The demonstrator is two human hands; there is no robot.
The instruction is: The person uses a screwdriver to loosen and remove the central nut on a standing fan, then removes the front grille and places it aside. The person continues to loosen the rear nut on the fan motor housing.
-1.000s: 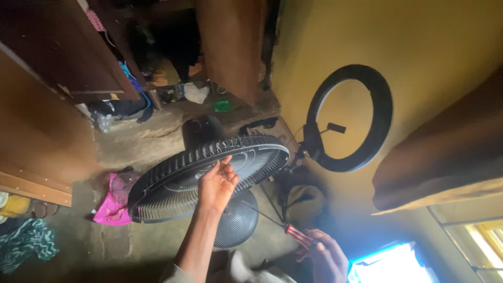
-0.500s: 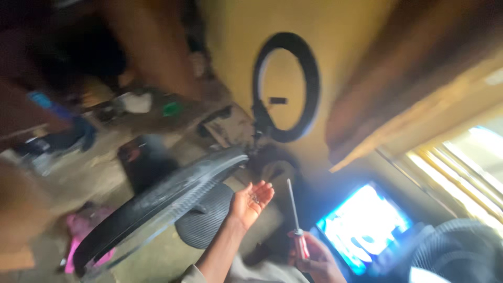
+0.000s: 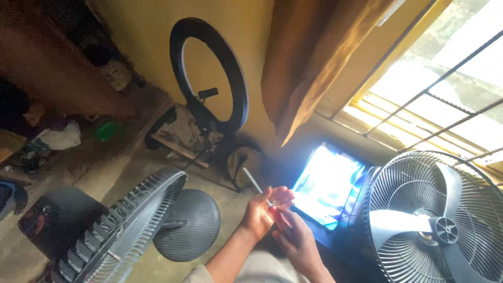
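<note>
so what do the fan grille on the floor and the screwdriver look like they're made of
Fan grille: looks like dark moulded plastic with a matt finish, judging by its thick, even ribs. Screwdriver: pale, shiny shaft, probably metal; its red handle between the left hand and right hand is likely plastic, though mostly hidden.

**A:** What's on my head feed?

**B:** My left hand is cupped palm up, something tiny and shiny on it, too small to tell. My right hand is just beside it, touching, holding a red-handled screwdriver with the shaft angled up-left.

**A:** Around them?

**B:** A detached fan grille leans left by a round base. An open fan stands right, a ring light against the yellow wall.
</note>
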